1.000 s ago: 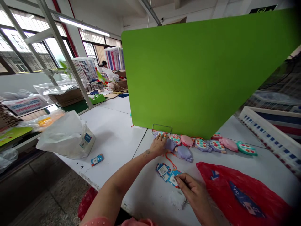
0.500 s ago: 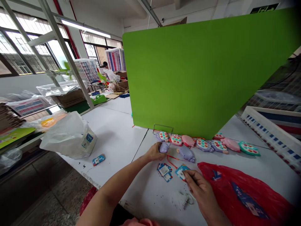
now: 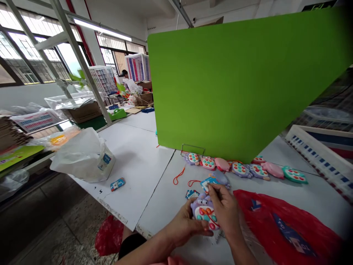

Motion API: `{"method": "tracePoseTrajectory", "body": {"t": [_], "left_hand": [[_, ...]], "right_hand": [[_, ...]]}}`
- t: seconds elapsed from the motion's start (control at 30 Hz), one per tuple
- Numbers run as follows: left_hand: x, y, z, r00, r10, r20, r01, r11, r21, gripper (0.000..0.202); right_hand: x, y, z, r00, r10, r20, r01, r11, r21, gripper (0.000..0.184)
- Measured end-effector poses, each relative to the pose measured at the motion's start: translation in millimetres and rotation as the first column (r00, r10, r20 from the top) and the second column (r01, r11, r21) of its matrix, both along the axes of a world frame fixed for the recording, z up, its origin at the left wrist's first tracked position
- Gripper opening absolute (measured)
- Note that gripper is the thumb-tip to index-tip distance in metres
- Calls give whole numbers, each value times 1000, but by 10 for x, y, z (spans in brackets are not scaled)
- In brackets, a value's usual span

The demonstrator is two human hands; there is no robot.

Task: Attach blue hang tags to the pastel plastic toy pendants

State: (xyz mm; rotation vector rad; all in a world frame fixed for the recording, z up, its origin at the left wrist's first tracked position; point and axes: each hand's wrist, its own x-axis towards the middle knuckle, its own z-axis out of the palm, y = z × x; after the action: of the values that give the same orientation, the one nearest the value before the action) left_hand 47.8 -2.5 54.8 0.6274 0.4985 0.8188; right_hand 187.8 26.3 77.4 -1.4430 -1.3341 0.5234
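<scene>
You are sitting in the assembly hall of a toy factory, working at a long white bench (image 3: 138, 158). A green divider board (image 3: 234, 84) is screening your station, and a row of near-identical push-button toys (image 3: 239, 169) is lying along its foot. You are holding one more, a purple toy (image 3: 204, 212), and pinching a printed tag (image 3: 207, 182) just above it. A red plastic bag (image 3: 284, 224) and a white bag (image 3: 82, 156) are sitting on the bench. Slatted crates (image 3: 320, 154) are standing at the right edge, more crates (image 3: 103, 79) are standing stacked by the big windows (image 3: 22, 62), and another person (image 3: 124, 73) is working farther down under a strip light (image 3: 102, 31).
</scene>
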Motion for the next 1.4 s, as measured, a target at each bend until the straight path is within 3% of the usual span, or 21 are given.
{"method": "tracePoseTrajectory", "body": {"t": [0.1,0.17,0.27,0.37,0.43,0.6,0.73,0.93,1.1,1.27,1.4], "left_hand": [[-55,1,-8,992,10,-127,-2,998,64,64],[-108,49,1,982,84,-169,-70,994,86,53],[-191,157,15,962,269,-53,-271,962,-44,43],[-233,229,21,917,398,27,-384,899,-209,39],[-204,211,28,920,392,25,-377,898,-225,37],[19,20,54,948,316,44,-311,946,-93,40],[109,-61,31,956,290,43,-289,957,-34,40],[9,-11,22,948,287,-136,-262,949,174,45],[-108,113,104,919,286,-271,-203,933,296,48],[-200,184,134,901,312,-302,-211,922,324,48],[-242,187,103,870,358,-338,-275,923,271,47]], "right_hand": [[-44,-40,-12,994,51,99,-58,996,73,25],[-32,-66,-19,996,11,91,-21,993,114,25],[24,-88,-28,994,-109,26,105,985,134,26],[48,-86,-46,993,-117,11,115,989,94,27],[18,-70,-65,996,-90,-3,90,994,70,28],[-120,13,-100,996,-62,-67,64,997,29,30],[-160,50,-69,999,-37,-3,37,999,13,28],[-135,35,-6,998,-16,64,18,1000,-26,30],[-122,20,11,996,-77,51,75,997,31,30],[-118,17,0,995,-88,43,85,993,81,29],[-102,17,-3,994,-110,29,107,991,83,29]]}}
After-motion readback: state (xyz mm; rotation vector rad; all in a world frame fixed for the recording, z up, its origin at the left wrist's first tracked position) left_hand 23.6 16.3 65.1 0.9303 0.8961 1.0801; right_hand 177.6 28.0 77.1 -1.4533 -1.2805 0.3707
